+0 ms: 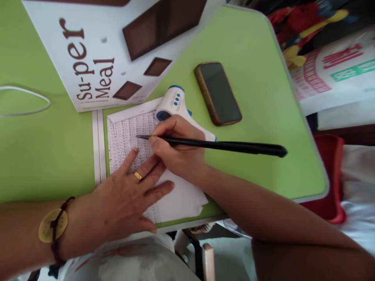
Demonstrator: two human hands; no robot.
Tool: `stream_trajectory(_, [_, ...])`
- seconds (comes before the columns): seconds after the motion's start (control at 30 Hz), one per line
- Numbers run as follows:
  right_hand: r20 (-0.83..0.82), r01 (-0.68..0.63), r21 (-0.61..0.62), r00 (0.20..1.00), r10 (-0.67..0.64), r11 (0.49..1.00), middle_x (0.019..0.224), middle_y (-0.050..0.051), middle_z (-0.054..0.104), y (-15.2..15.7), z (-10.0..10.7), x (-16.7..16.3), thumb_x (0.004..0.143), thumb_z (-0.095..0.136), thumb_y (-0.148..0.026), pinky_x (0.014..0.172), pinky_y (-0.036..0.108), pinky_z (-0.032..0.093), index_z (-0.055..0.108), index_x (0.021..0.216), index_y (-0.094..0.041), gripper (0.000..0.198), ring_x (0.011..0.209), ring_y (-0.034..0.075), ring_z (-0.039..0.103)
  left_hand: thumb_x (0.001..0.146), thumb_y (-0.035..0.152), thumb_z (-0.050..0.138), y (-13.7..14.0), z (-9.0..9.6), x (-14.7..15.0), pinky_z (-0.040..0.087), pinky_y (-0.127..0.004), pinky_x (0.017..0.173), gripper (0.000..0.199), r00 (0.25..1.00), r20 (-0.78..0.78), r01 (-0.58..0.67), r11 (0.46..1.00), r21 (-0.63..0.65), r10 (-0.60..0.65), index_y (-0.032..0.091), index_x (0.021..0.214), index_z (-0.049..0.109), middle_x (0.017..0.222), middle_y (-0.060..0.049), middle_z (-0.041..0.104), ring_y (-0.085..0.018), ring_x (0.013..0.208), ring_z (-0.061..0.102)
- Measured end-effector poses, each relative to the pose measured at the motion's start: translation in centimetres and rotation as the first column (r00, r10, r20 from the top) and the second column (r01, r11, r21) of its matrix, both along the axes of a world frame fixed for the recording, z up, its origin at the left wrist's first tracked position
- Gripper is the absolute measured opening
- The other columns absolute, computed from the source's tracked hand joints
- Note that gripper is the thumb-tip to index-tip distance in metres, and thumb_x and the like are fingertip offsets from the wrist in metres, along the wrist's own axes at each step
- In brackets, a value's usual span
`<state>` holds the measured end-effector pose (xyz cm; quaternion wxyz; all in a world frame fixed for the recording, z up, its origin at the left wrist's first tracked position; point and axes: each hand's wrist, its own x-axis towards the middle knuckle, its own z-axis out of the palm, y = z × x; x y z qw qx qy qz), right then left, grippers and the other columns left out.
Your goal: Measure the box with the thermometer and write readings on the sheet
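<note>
My right hand [178, 152] pinches a long, slim black pen [234, 146], its pointed tip resting over a sheet of paper [181, 195] covered in rows of small handwriting. The lower right of the sheet is blank. My left hand [125, 195] lies flat on the paper with its fingers spread and a gold ring on one of them. A white and blue infrared thermometer [175, 102] lies at the sheet's top edge, its handle partly behind my right hand.
A phone in a wooden-looking case [218, 93] lies on the green table [272, 117]. A white box with brown lettering [99, 47] stands at the back left. At left is a white cable [43, 96]. Beyond the right edge are a printed bag [336, 74] and a red container [329, 175].
</note>
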<state>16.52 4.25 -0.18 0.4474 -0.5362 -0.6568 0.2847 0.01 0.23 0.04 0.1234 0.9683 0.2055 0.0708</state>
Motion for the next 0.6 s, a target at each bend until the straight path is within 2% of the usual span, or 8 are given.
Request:
stream_trajectory(0.3, [0.040,0.010,-0.106,0.999,-0.005,0.994,0.062,-0.002,0.058,0.02,0.34,0.13,0.071,0.056,-0.016,0.047,0.026,0.043,0.055,0.072,-0.024,0.008,0.052,0.012,0.049,0.076,0.072,0.066,0.08,0.23,0.17,0.025,-0.062,0.115,0.083,0.999,-0.033,-0.003,1.000,-0.014,0.003,0.022,0.141,0.050,0.152,-0.018,0.040,-0.036,0.143,0.032])
stream_trajectory(0.6, [0.031,0.027,-0.051,0.999,-0.025,0.998,0.062,-0.004,0.059,0.38,0.26,0.08,0.073,0.060,-0.015,0.049,0.026,0.045,0.058,0.073,-0.024,0.009,0.052,0.011,0.051,0.076,0.072,0.066,0.03,0.37,0.15,0.023,-0.061,0.115,0.083,0.999,-0.037,-0.002,1.000,-0.013,0.002,0.022,0.141,0.050,0.153,-0.018,0.038,-0.036,0.144,0.030])
